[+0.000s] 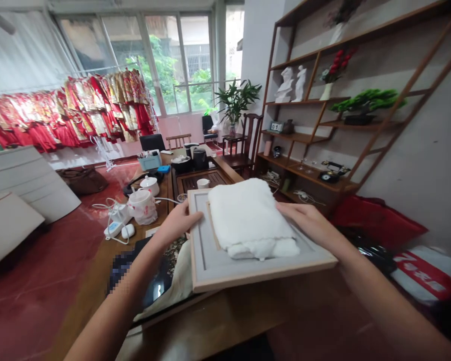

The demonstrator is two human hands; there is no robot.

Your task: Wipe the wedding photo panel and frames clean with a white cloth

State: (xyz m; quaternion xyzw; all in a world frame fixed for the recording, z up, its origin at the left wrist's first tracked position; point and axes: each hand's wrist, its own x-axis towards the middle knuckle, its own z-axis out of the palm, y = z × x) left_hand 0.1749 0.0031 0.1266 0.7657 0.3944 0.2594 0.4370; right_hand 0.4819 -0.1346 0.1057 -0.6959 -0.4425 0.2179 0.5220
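Note:
Both hands hold a flat, square panel [240, 273] with a pale wood frame and a grey-white face, like the back of a stretched canvas. A folded white fluffy towel [248, 215] lies on top of it. My left hand [182, 219] grips the left edge, thumb on the upper side. On the opposite edge, my right hand [300, 216] is closed round the frame, its fingers partly hidden underneath. The panel is held above the wooden table's near end. Beneath it, partly covered, are a dark glossy surface [158, 288] and a cream cloth [180, 276].
On the table [86, 281] stand a plastic-wrapped container [142, 205], a white lidded pot [149, 185], a power strip [115, 225], a small white cup [203, 184] and a black kettle [200, 158]. A shelf unit [296, 135] rises at right, with bags [428, 273] on the floor.

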